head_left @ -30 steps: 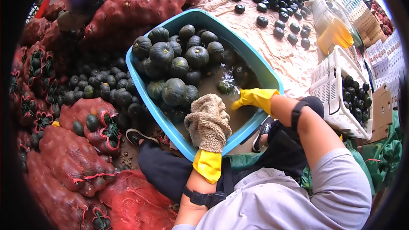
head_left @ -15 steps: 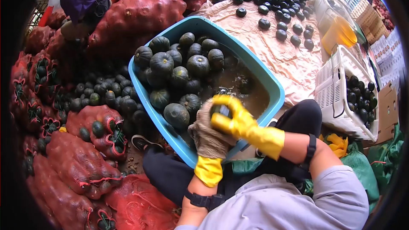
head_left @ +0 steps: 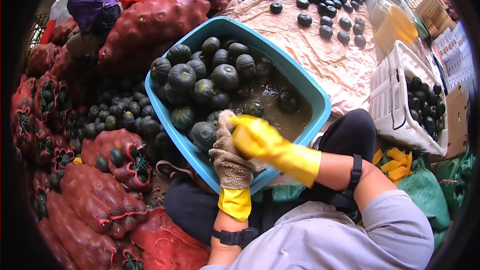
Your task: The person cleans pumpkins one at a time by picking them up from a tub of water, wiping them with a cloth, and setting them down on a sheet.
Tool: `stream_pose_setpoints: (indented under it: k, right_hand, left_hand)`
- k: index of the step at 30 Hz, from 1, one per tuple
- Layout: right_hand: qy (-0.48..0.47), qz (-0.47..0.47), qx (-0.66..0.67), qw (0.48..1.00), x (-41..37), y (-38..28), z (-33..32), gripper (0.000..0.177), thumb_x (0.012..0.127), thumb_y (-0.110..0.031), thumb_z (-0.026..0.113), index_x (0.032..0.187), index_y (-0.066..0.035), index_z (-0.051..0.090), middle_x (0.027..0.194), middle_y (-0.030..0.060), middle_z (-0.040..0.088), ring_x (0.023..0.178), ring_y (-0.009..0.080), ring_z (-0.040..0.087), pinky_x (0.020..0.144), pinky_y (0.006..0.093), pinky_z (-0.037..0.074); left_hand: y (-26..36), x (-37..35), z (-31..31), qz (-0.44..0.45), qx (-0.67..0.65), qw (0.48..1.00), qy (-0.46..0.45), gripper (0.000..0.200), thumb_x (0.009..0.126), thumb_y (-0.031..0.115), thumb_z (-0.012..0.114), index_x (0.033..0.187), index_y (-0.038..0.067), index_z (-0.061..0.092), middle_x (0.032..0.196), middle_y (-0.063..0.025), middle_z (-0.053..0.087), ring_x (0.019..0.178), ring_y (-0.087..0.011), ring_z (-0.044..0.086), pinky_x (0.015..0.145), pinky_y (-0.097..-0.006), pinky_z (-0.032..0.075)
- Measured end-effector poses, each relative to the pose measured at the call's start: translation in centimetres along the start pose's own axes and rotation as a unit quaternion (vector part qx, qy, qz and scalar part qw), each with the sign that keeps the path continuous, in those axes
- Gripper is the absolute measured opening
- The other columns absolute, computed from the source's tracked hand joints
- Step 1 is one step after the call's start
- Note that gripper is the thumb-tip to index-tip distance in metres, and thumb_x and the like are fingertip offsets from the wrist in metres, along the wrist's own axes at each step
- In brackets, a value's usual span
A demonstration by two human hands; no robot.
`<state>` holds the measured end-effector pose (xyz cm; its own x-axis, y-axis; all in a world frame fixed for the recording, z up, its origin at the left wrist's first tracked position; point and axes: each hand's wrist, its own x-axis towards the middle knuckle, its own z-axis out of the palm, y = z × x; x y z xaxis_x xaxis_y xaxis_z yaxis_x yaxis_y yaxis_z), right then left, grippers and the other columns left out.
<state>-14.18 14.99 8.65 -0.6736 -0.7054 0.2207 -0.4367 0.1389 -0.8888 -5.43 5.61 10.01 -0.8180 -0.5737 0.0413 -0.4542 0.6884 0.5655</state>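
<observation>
A blue tub (head_left: 324,101) with murky water holds many dark green squashes (head_left: 182,77), heaped toward its left side. Over the tub's near edge, my left hand (head_left: 231,157), in a yellow glove with a brown cloth mitt over it, is curled round a squash that is almost wholly covered. My right hand (head_left: 256,137), in a yellow rubber glove, lies over the same squash from the right, its fingers curled and slightly blurred. Only a dark sliver of the squash shows between the hands.
Red mesh sacks (head_left: 95,195) lie at the left, beside loose squashes (head_left: 120,112). More squashes (head_left: 326,32) rest on a pink cloth (head_left: 300,65) behind the tub. A white crate (head_left: 390,100) and green bags (head_left: 425,195) stand right. A person in purple (head_left: 92,0) is at upper left.
My right hand has moved left and turned over the squash, hiding the dark surface that showed between its fingers. The whole view has shifted slightly.
</observation>
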Motion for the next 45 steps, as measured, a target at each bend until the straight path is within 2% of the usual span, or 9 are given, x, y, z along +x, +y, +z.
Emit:
stream_pose_setpoints:
  k: [4, 6, 9, 14, 18, 22, 27, 39, 45]
  right_hand:
    - [-0.037, -0.077, 0.007, 0.996, -1.4, 0.4, -0.3, 0.049, 0.096, -0.023, 0.081, 0.140, -0.005, 0.069, 0.130, 0.0217, 0.072, 0.126, 0.0365, 0.066, 0.107, 0.0503, 0.053]
    - [-0.145, 0.226, 0.288, 0.919, -0.8, -2.0, -2.3, 0.044, 0.102, -0.024, 0.076, 0.142, -0.007, 0.068, 0.129, 0.0106, 0.072, 0.125, 0.0207, 0.065, 0.107, 0.0383, 0.053]
    - [0.061, 0.201, 0.469, 0.858, -0.3, 2.8, 1.8, 0.043, 0.109, -0.024, 0.069, 0.149, -0.008, 0.063, 0.129, 0.0065, 0.071, 0.116, 0.0153, 0.067, 0.107, 0.0315, 0.052]
    - [-0.137, 0.051, -0.021, 0.989, 0.3, 2.4, -3.5, 0.082, 0.082, -0.021, 0.092, 0.155, -0.014, 0.056, 0.135, 0.0235, 0.070, 0.127, 0.0426, 0.067, 0.114, 0.0430, 0.051]
    - [-0.238, 0.314, 0.185, 0.900, 1.3, 0.3, -5.6, 0.071, 0.091, -0.040, 0.086, 0.153, -0.018, 0.058, 0.148, 0.0179, 0.062, 0.136, 0.0344, 0.063, 0.111, 0.0399, 0.052]
    - [0.048, 0.249, 0.343, 0.904, -1.4, 5.8, 1.7, 0.071, 0.094, -0.037, 0.088, 0.151, -0.008, 0.057, 0.146, 0.0179, 0.063, 0.132, 0.0272, 0.062, 0.110, 0.0399, 0.053]
    - [-0.184, -0.011, -0.048, 0.982, 1.0, -0.5, -4.6, 0.086, 0.079, -0.014, 0.094, 0.156, -0.015, 0.055, 0.154, 0.0197, 0.057, 0.140, 0.0366, 0.058, 0.120, 0.0462, 0.045]
    - [-0.046, 0.262, 0.344, 0.900, -2.0, 5.9, -1.6, 0.063, 0.101, -0.025, 0.078, 0.157, -0.012, 0.052, 0.140, 0.0092, 0.067, 0.126, 0.0198, 0.065, 0.113, 0.0351, 0.051]
    - [-0.078, 0.030, -0.069, 0.994, -2.4, 3.6, -2.6, 0.079, 0.087, -0.021, 0.088, 0.156, -0.009, 0.052, 0.131, 0.0206, 0.066, 0.117, 0.0305, 0.068, 0.107, 0.0423, 0.054]
  left_hand:
    - [-3.3, 1.4, 0.2, 0.242, -0.082, 0.966, 0.049, 0.037, 0.088, 0.034, 0.079, 0.117, 0.012, 0.068, 0.108, -0.0132, 0.068, 0.103, -0.0421, 0.066, 0.088, -0.0534, 0.052]
    - [-5.2, 1.3, 2.0, 0.253, -0.081, 0.960, 0.088, 0.055, 0.081, 0.047, 0.083, 0.122, 0.013, 0.070, 0.119, -0.0124, 0.068, 0.108, -0.0401, 0.067, 0.090, -0.0527, 0.053]
    - [-4.3, -0.1, 5.0, 0.132, -0.148, 0.955, 0.222, 0.068, 0.077, 0.055, 0.087, 0.129, 0.013, 0.071, 0.130, -0.0113, 0.069, 0.116, -0.0367, 0.069, 0.095, -0.0514, 0.054]
    - [-1.9, 1.7, 1.4, 0.124, -0.169, 0.975, 0.072, 0.044, 0.090, 0.030, 0.081, 0.126, 0.008, 0.071, 0.122, -0.0128, 0.074, 0.116, -0.0320, 0.072, 0.103, -0.0445, 0.056]
    - [-6.7, 1.5, 4.8, 0.235, -0.066, 0.956, 0.162, 0.044, 0.087, 0.028, 0.086, 0.125, 0.009, 0.073, 0.124, -0.0119, 0.075, 0.118, -0.0312, 0.072, 0.104, -0.0440, 0.056]
    - [-1.4, 1.8, 3.6, -0.031, -0.413, 0.907, 0.079, 0.057, 0.089, 0.030, 0.084, 0.137, 0.004, 0.066, 0.133, -0.0187, 0.072, 0.124, -0.0322, 0.070, 0.111, -0.0389, 0.052]
    - [-0.8, 1.3, -2.1, 0.213, -0.237, 0.947, 0.035, 0.068, 0.076, 0.024, 0.095, 0.136, 0.007, 0.068, 0.130, -0.0121, 0.075, 0.119, -0.0288, 0.073, 0.109, -0.0421, 0.055]
    - [-1.7, 1.1, 3.7, 0.047, -0.323, 0.942, 0.078, 0.068, 0.077, 0.019, 0.094, 0.138, 0.006, 0.066, 0.122, -0.0136, 0.078, 0.112, -0.0282, 0.077, 0.100, -0.0359, 0.061]
    - [-1.4, 0.5, 2.1, 0.080, -0.196, 0.976, 0.051, 0.073, 0.073, 0.019, 0.088, 0.141, 0.011, 0.063, 0.129, -0.0139, 0.074, 0.119, -0.0369, 0.073, 0.110, -0.0477, 0.052]
